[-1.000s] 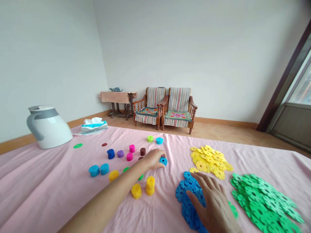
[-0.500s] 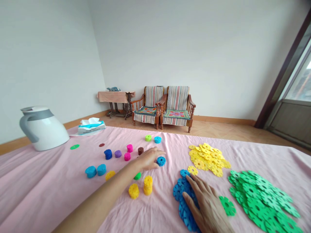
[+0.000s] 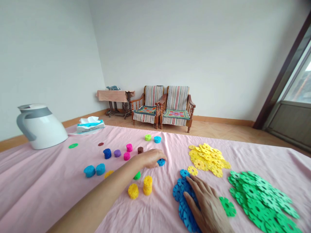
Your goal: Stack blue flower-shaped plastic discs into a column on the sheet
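My left hand is curled over a short stack of blue foam discs, hiding its left side. The stack stands on a pink sheet. Just below my wrist are a small green stack and two yellow stacks. My right hand lies flat on a loose pile of blue flower-shaped discs, covering much of it. A yellow disc pile lies above that hand, and a green disc pile lies to its right.
Several small coloured stacks stand on the sheet beyond my left hand. A white jug lies tilted at the far left beside a tissue box. Two wooden armchairs stand on the floor beyond the sheet.
My left hand has moved slightly right and now covers the left side of the blue stack. The view has tilted a little, while my right hand stays on the blue pile.
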Demonstrator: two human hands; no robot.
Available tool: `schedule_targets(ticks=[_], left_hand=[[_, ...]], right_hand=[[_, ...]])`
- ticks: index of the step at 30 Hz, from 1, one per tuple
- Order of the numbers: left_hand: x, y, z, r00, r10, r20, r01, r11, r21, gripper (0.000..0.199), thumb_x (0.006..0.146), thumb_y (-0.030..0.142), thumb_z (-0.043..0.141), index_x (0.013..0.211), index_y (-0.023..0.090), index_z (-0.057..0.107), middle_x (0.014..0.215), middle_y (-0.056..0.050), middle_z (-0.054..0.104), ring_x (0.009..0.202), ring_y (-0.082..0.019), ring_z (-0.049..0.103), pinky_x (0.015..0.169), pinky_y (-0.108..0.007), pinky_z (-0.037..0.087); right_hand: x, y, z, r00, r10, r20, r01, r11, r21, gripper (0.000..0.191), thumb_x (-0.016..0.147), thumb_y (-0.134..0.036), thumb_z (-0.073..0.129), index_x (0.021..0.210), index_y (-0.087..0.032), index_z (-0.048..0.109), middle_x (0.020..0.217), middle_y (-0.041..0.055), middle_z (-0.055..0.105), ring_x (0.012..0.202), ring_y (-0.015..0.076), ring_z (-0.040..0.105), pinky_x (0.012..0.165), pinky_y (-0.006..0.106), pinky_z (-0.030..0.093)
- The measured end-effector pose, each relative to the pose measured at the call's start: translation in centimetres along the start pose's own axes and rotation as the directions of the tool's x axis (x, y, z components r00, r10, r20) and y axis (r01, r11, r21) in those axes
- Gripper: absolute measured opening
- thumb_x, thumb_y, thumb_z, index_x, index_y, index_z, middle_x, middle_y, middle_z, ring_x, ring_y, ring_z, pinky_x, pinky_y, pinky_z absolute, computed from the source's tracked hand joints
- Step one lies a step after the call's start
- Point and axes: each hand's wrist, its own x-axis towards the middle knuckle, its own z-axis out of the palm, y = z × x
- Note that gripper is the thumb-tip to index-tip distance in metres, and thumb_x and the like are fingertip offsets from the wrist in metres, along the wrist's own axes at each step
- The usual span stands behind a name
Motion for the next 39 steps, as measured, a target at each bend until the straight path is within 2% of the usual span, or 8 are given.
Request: schedule_targets(ticks=[3,8,15,20,23,30,33,39], left_hand=[[0.1,-0.1,0.0,1.0,-0.01,0.003,0.01,1.0,0.008,0.032,0.071,0.007,0.061,0.097,0.026,0.061,0.101,0.0,0.063,0.096,-0.019,0.054,0.086,-0.026,0.039],[0.3,-0.1,-0.1,0.999,-0.031,0.006,0.031,0.999,0.005,0.046,0.066,0.01,0.068,0.108,0.027,0.059,0.109,-0.002,0.062,0.098,-0.02,0.055,0.085,-0.027,0.041],[0.5,0.1,-0.3,0.999,-0.051,0.008,0.051,0.999,-0.005,0.035,0.066,0.009,0.068,0.095,0.027,0.065,0.098,0.001,0.065,0.094,-0.02,0.057,0.084,-0.027,0.041],[0.3,-0.2,-0.1,0.991,-0.131,-0.026,0.131,0.991,0.012,0.051,0.062,0.018,0.075,0.11,0.028,0.06,0.111,-0.001,0.061,0.101,-0.022,0.056,0.088,-0.028,0.041],[0.1,0.0,0.4,0.966,-0.246,-0.079,0.25,0.967,0.046,0.058,0.059,0.035,0.08,0.111,0.022,0.059,0.109,-0.007,0.061,0.099,-0.028,0.057,0.084,-0.034,0.043],[0.7,2.5,0.7,0.895,-0.428,-0.123,0.442,0.889,0.119,0.034,0.067,0.048,0.072,0.074,0.017,0.06,0.077,-0.009,0.063,0.078,-0.029,0.06,0.068,-0.035,0.046],[1.2,3.5,0.4,0.872,-0.474,-0.119,0.488,0.862,0.14,0.034,0.067,0.048,0.072,0.067,0.017,0.058,0.072,-0.007,0.062,0.074,-0.026,0.061,0.067,-0.033,0.046],[1.5,4.2,0.4,0.848,-0.518,-0.111,0.53,0.833,0.16,0.022,0.073,0.035,0.068,0.069,0.016,0.059,0.074,-0.006,0.063,0.077,-0.023,0.061,0.069,-0.033,0.046]], right_hand=[[0.0,0.1,0.2,1.0,-0.001,-0.005,0.001,1.0,-0.007,0.048,0.089,-0.048,0.041,0.128,-0.024,0.055,0.132,0.0065,0.057,0.12,0.0266,0.053,0.096,0.046,0.047],[-0.1,0.3,0.3,0.999,-0.021,-0.043,0.021,1.0,-0.016,0.047,0.089,-0.047,0.042,0.127,-0.023,0.056,0.13,0.0073,0.059,0.118,0.0264,0.054,0.096,0.046,0.047],[-0.2,0.2,0.0,0.999,-0.04,-0.03,0.039,0.998,-0.04,0.051,0.088,-0.049,0.042,0.127,-0.019,0.056,0.13,0.0103,0.058,0.119,0.0299,0.053,0.096,0.05,0.045],[-0.2,0.2,0.2,0.998,-0.043,-0.042,0.041,0.998,-0.038,0.05,0.088,-0.05,0.042,0.125,-0.019,0.058,0.13,0.0097,0.059,0.118,0.0293,0.054,0.096,0.048,0.047],[-0.1,0.2,0.2,0.998,-0.041,-0.042,0.039,0.999,-0.032,0.049,0.088,-0.049,0.043,0.124,-0.02,0.058,0.129,0.0095,0.06,0.118,0.0289,0.054,0.095,0.047,0.047],[-0.1,0.1,0.0,0.999,-0.041,-0.029,0.04,0.999,-0.033,0.049,0.088,-0.048,0.042,0.124,-0.019,0.059,0.129,0.0099,0.06,0.118,0.0288,0.054,0.095,0.047,0.048],[-0.1,0.1,0.0,0.998,-0.051,-0.045,0.05,0.998,-0.031,0.047,0.088,-0.047,0.044,0.123,-0.02,0.06,0.127,0.0097,0.061,0.116,0.0286,0.056,0.094,0.046,0.049],[-0.1,0.1,0.1,0.998,-0.056,-0.043,0.055,0.998,-0.029,0.048,0.089,-0.047,0.043,0.124,-0.019,0.059,0.128,0.0098,0.06,0.117,0.0287,0.055,0.094,0.046,0.048]])
